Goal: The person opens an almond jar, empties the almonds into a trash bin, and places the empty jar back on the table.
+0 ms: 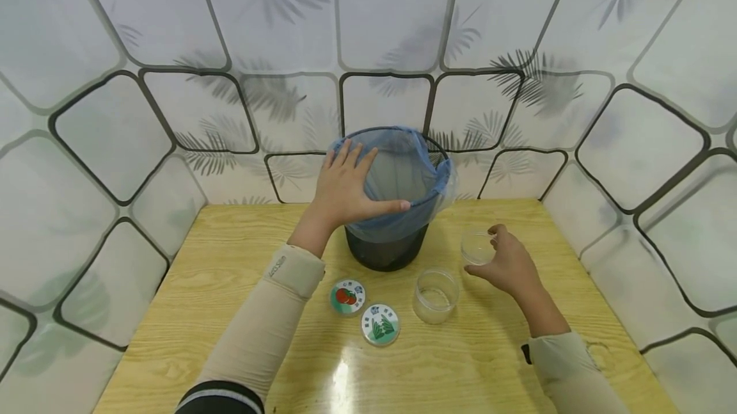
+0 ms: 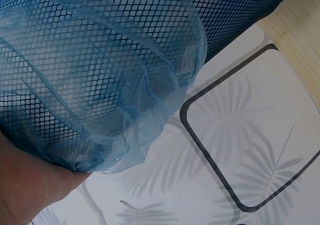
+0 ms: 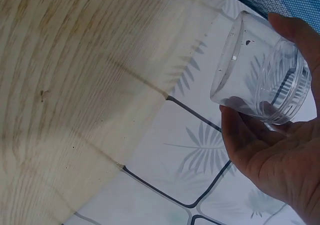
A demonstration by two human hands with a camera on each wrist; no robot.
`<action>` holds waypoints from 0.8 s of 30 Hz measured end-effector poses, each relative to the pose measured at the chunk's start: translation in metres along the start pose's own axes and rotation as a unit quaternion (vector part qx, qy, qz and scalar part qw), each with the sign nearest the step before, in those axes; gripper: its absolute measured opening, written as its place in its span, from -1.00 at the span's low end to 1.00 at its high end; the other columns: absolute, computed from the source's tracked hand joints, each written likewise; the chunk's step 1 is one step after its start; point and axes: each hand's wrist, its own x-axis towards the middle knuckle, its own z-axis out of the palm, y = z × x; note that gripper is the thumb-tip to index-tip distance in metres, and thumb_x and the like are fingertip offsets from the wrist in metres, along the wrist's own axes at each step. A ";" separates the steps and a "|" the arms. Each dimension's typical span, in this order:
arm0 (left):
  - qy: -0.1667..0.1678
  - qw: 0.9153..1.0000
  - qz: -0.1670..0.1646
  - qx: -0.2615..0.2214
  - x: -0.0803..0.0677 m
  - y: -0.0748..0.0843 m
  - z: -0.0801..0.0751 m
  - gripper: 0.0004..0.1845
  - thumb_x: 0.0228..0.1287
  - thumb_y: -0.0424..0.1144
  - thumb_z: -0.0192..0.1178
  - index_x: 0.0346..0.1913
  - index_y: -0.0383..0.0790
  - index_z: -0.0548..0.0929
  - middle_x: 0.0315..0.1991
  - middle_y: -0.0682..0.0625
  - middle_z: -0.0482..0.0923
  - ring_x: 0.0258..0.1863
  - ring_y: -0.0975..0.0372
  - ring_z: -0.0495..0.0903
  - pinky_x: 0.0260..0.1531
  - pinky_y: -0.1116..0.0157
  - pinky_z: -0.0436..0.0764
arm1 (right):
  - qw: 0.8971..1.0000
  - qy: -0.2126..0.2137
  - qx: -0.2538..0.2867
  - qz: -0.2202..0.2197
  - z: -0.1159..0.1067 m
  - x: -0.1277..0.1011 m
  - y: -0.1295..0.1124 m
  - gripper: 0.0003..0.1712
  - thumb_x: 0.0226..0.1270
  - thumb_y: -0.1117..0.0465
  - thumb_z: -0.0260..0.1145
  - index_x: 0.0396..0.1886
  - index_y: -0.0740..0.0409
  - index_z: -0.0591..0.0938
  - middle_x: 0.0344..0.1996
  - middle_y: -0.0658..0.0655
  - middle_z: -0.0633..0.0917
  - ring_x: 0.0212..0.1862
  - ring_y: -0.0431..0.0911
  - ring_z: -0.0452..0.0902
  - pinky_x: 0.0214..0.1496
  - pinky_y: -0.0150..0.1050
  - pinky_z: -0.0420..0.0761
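1. Mesh bin [image 1: 387, 249] with its blue liner [image 1: 397, 171] stands at the back of our wooden table [image 1: 230, 311]; our left hand [image 1: 345, 187] lies flat on the rim, fingers straight.
2. Two round lids [image 1: 348, 297] sit in front of the bin — just beside them, an empty clear jar [image 1: 435, 295].
3. Our right hand [image 1: 507, 263] grips a second clear jar [image 1: 478, 246] — right of the bin.

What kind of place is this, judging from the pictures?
Probably a small staged work corner, not a real kitchen: a wooden table closed in by leaf-printed wall panels, with a lined mesh bin and clear jars laid out.
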 end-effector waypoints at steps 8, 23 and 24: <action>-0.005 1.000 -0.003 0.008 0.001 0.001 0.000 0.35 0.03 0.77 0.08 0.76 0.06 -0.01 0.74 -0.21 -0.02 0.77 -0.08 -0.26 0.71 -0.18 -0.25 | 1.000 -0.011 0.009 0.005 0.002 -0.001 0.001 0.13 0.08 -0.05 0.71 0.44 0.43 0.30 0.32 0.58 0.52 0.29 0.45 0.54 0.16 0.35 0.63; -0.005 1.000 -0.005 0.008 0.001 0.001 0.001 0.36 0.03 0.77 0.09 0.76 0.07 -0.02 0.74 -0.20 -0.03 0.77 -0.07 -0.27 0.71 -0.17 -0.27 | 0.999 -0.046 0.016 0.000 0.011 -0.001 0.010 0.12 0.08 0.00 0.71 0.43 0.41 0.28 0.28 0.59 0.53 0.31 0.47 0.50 0.12 0.32 0.66; -0.004 1.000 -0.005 0.008 0.001 0.001 0.001 0.36 0.03 0.77 0.09 0.76 0.07 -0.02 0.74 -0.20 -0.03 0.77 -0.07 -0.27 0.71 -0.18 -0.27 | 0.999 -0.048 0.016 -0.001 0.012 -0.001 0.010 0.12 0.08 0.00 0.71 0.43 0.41 0.28 0.28 0.59 0.52 0.31 0.47 0.50 0.12 0.32 0.66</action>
